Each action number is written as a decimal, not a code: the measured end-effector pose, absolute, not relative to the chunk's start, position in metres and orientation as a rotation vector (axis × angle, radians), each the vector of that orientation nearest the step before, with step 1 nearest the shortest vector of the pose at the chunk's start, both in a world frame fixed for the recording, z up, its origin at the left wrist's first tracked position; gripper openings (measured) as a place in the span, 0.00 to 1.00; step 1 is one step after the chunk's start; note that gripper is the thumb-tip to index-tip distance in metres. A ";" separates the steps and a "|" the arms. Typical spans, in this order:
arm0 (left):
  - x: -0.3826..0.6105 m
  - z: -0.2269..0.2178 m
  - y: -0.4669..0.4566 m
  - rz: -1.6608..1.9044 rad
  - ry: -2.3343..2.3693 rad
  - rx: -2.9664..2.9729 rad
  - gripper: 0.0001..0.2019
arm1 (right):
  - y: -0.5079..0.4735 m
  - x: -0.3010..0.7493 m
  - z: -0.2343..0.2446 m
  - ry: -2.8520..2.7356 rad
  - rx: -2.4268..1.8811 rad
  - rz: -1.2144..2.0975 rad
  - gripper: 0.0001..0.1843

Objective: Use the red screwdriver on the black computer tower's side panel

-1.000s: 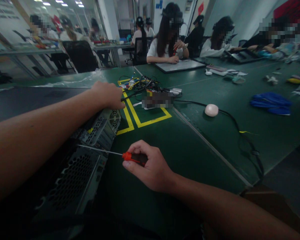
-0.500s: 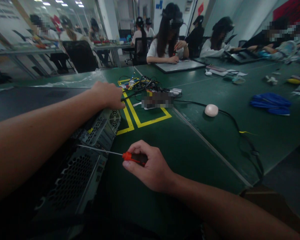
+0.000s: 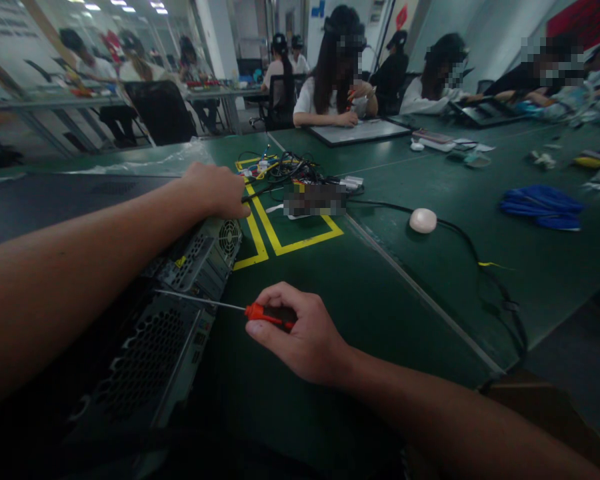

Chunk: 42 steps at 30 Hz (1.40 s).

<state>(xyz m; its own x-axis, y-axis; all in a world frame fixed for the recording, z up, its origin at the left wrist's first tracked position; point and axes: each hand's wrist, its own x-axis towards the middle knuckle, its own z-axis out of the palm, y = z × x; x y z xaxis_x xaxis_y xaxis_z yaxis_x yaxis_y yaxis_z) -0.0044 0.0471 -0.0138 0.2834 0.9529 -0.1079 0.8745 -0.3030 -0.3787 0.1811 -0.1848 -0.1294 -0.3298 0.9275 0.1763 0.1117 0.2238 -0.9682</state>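
A dark computer case (image 3: 145,360) lies on its side on the green table (image 3: 360,293), its perforated rear panel and small fan (image 3: 229,235) facing me. My left hand (image 3: 215,190) rests on the case's top far corner, fingers curled over the edge. My right hand (image 3: 300,333) is closed around the red and black handle of a screwdriver (image 3: 260,313). Its thin metal shaft points left and its tip meets the rear panel.
Yellow tape outlines (image 3: 290,233) mark the table beyond the case, with a tangle of cables (image 3: 285,170). A white round object (image 3: 423,220) sits on a black cord. Blue gloves (image 3: 543,205) lie at the right. Several people sit across the tables behind.
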 end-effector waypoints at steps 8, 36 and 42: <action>-0.006 -0.015 0.050 0.457 -1.710 -2.324 0.40 | -0.182 0.181 -0.130 -1.678 -0.974 1.118 0.13; -0.003 -0.012 0.044 0.487 -1.701 -2.300 0.38 | -0.184 0.180 -0.130 -1.675 -0.949 1.177 0.12; -0.004 -0.012 0.046 0.453 -1.707 -2.339 0.39 | -0.183 0.180 -0.130 -1.677 -0.949 1.181 0.13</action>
<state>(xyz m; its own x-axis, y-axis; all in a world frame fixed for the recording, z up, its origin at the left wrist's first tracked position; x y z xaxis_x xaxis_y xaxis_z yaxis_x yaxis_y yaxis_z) -0.0041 0.0460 -0.0124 0.2822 0.9516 -0.1220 0.8869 -0.3072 -0.3450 0.1803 -0.1833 -0.1295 -0.3478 0.9129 0.2136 0.1061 0.2647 -0.9585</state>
